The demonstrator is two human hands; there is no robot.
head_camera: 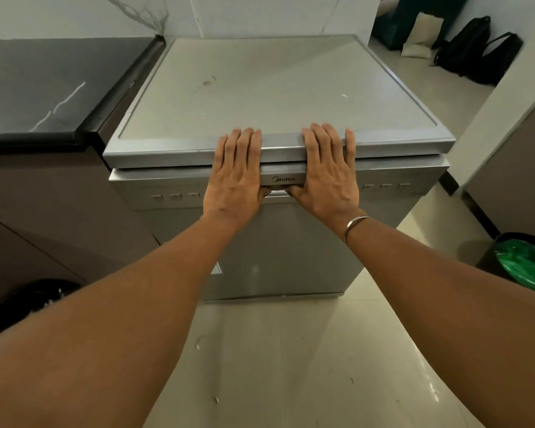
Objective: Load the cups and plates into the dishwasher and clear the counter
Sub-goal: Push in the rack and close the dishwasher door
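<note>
While the dark stone counter [44,88] ran along ten o'clock and a black bin [28,307] sat at eight o'clock, a person leaned over the silver dishwasher [275,81] at the centre, its door [275,248] shut. The left hand [237,171] lay flat over the front lip of the machine's top, fingers straight and pressed together. The right hand [326,171], just beside it, lay the same way. Both thumbs reached toward the handle recess [277,194] under the badge, and whether they hooked it could not be told. Backpacks [476,54] stood at one o'clock and a green-lined bin [525,267] at four o'clock. No cups or plates appeared anywhere in view. With the door closed, loading looked either finished or not yet begun, and the frame could not settle which.
</note>
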